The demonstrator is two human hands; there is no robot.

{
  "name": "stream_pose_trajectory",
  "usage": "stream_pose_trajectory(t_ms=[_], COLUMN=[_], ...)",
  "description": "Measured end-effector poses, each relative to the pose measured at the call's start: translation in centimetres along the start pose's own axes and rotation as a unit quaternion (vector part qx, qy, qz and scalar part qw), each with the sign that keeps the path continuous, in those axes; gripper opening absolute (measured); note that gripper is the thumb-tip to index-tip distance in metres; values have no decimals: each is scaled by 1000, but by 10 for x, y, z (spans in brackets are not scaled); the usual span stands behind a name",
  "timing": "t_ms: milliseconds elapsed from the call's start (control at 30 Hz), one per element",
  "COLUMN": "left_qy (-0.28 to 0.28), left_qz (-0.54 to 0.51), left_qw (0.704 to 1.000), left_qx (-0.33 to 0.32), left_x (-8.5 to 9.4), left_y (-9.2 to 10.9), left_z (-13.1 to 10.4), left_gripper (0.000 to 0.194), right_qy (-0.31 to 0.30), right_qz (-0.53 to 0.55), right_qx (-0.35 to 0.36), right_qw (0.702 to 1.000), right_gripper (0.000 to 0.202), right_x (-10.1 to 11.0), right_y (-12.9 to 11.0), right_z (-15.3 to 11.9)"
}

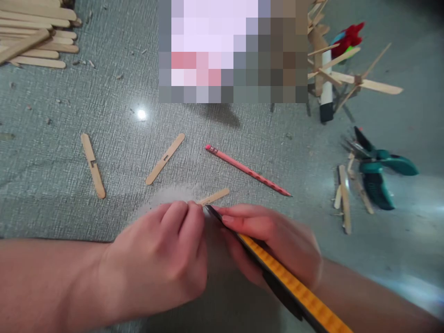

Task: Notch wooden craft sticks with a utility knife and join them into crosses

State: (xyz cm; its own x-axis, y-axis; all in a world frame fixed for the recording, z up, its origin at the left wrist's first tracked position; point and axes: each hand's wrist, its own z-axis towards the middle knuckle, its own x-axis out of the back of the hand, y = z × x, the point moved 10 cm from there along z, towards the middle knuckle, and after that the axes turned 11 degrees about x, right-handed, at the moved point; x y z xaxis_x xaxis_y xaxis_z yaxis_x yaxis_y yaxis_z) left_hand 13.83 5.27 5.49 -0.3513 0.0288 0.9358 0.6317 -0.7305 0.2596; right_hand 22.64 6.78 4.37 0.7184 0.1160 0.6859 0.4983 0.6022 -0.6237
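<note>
My left hand (159, 254) is closed, pinching one end of a short wooden craft stick (217, 196) against the table. A small mark or cut shows near the middle of this stick, and the rest of it is hidden by my fingers. In my right hand (274, 245) is a yellow and black utility knife (287, 273), its dark tip touching or very near the stick beside my left fingertips. Two more craft sticks lie in front, the left stick (93, 166) and the middle stick (165, 158), each with a small notch at its centre.
A pink pencil (249, 171) lies ahead of my right hand. Green-handled pliers (378, 171) and wood scraps (343, 199) are at the right. Craft sticks (38, 37) are piled far left. A stick-built propeller model (359, 82) stands back right, beside a blurred-out patch.
</note>
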Motion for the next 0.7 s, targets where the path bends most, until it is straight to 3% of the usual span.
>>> stream_pose_trajectory(t_ms=[700], left_qy=[26], left_qz=[65], left_qw=[996], left_qx=[-52], left_x=[3], left_y=[11], left_z=[0], left_gripper=[25], right_qy=[12], right_qz=[0], right_qx=[12], right_qw=[1000], right_gripper=[24], right_x=[-4], right_y=[-2], right_z=[-1])
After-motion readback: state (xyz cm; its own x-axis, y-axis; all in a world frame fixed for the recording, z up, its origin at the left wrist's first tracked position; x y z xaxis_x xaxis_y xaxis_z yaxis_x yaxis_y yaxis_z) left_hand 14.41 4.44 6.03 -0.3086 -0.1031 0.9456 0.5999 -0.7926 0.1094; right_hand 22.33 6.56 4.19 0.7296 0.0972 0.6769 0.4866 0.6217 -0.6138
